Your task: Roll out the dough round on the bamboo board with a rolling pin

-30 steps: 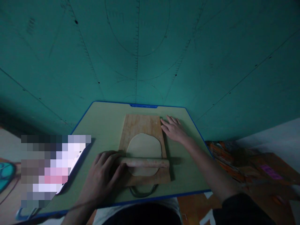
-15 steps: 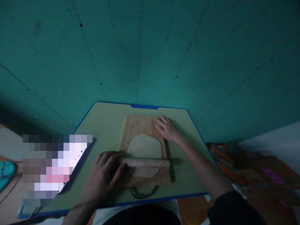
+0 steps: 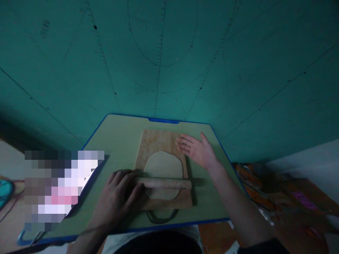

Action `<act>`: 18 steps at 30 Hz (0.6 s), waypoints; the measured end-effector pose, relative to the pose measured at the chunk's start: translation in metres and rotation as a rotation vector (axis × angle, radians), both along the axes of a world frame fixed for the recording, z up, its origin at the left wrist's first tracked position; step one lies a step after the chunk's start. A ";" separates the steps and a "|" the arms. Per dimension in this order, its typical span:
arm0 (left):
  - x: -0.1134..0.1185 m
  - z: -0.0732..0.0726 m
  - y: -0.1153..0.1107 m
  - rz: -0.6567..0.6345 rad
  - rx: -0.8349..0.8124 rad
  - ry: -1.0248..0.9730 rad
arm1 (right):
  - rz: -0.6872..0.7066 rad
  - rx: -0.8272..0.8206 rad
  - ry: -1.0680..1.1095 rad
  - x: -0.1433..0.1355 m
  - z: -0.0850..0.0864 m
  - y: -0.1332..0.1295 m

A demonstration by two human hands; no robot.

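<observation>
A flat, roughly round sheet of dough (image 3: 163,165) lies on a wooden board (image 3: 156,138) in the middle of the small table. Across the dough's near part rests a wooden rolling pin (image 3: 167,183). Its left end is in my left hand (image 3: 119,190), whose fingers curl round it. My right hand (image 3: 197,150) is turned palm up over the board's far right edge, fingers stretched out and thumb apart, with nothing in it. The pin's right end has no hand on it.
The pale table (image 3: 122,134) has a blue rim and stands against a green wall (image 3: 169,77) with drawn lines. A blurred-out device (image 3: 66,190) leans at the left. A dark handle loop (image 3: 162,217) shows at the board's near end. Orange items (image 3: 251,187) lie on the right.
My right hand has turned from palm down on the board's right edge to palm up, with the thumb spread. My left hand, the rolling pin and the dough have stayed in place.
</observation>
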State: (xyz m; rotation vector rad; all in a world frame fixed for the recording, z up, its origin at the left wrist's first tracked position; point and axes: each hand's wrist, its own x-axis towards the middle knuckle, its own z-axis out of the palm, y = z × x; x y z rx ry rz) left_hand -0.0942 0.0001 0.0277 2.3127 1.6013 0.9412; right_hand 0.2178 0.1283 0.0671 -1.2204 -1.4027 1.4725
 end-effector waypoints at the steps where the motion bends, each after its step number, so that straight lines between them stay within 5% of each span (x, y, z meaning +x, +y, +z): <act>1: 0.000 0.001 0.000 -0.004 0.004 -0.003 | 0.014 -0.031 0.064 -0.003 0.002 -0.009; 10: -0.002 0.002 -0.003 0.016 0.070 -0.031 | -0.116 0.125 0.137 0.001 -0.004 -0.043; 14: 0.003 0.002 -0.007 0.000 0.147 0.002 | -0.131 0.277 -0.078 -0.002 0.005 -0.076; 18: 0.016 0.008 -0.002 -0.055 0.114 -0.004 | -0.098 0.478 -0.409 -0.012 -0.005 -0.098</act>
